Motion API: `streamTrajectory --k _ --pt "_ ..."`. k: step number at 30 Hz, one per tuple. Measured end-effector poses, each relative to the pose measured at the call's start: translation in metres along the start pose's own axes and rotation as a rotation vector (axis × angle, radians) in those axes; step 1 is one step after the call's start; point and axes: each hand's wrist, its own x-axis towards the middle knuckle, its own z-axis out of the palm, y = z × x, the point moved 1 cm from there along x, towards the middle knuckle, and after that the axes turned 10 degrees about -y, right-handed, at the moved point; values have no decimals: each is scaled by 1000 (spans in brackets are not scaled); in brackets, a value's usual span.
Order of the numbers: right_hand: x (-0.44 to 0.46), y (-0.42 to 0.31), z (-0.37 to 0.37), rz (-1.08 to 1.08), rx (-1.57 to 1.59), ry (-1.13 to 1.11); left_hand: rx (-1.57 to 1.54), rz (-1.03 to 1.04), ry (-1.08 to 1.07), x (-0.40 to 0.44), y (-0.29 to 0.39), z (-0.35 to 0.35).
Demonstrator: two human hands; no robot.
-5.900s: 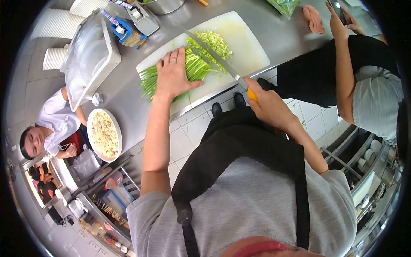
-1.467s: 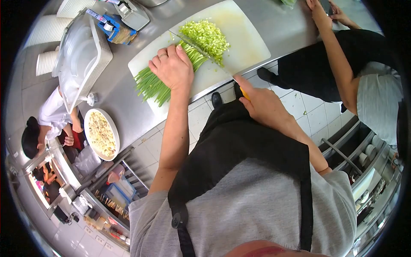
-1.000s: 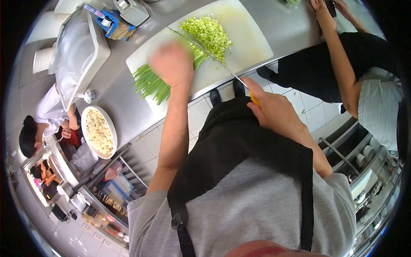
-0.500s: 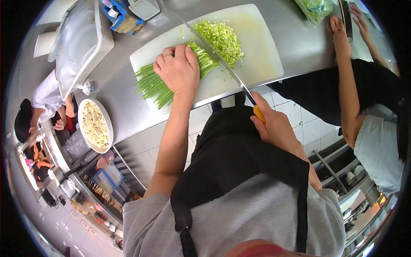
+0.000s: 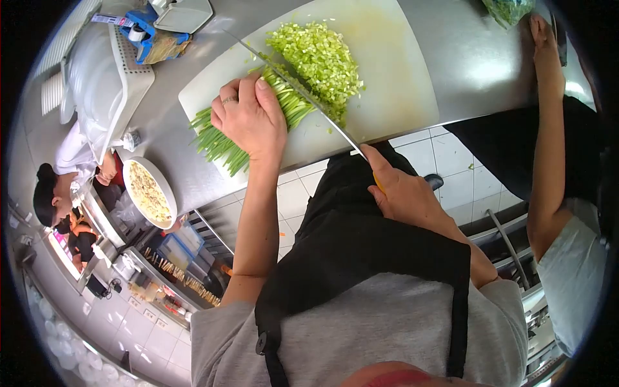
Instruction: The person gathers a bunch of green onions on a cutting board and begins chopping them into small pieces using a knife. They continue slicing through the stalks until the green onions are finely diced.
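Along the steel desk (image 5: pixel 471 71), a white crate (image 5: pixel 132 87) and an oval bowl (image 5: pixel 169 193) stand off left, and a co-worker's arm (image 5: pixel 548 122) shows at the right. On the cutting board (image 5: pixel 403 77), green stalks (image 5: pixel 222 147) lie under the left hand (image 5: pixel 251 119), its fingers curled down holding them; the right hand (image 5: pixel 409 193) grips the knife (image 5: pixel 342 133), its blade between stalks and chopped heap (image 5: pixel 319 58).

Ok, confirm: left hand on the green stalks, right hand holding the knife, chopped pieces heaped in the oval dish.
Not the oval dish: the head view shows the chopped pieces heaped on the cutting board. The left hand is on the green stalks; the right hand holds the knife.
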Motion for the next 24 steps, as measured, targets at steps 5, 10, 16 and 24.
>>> streamTrajectory --k 5,10,16,24 --pt "1 4 -4 -35 57 -27 -25 7 -10 0 0 0" --pt "0 6 -2 -103 60 49 -36 13 -11 1 0 0" --pt "-5 -3 -6 -65 -7 90 -9 4 -1 1 -2 1" --pt "-34 -26 -8 79 -71 102 3 4 52 1 -1 3"
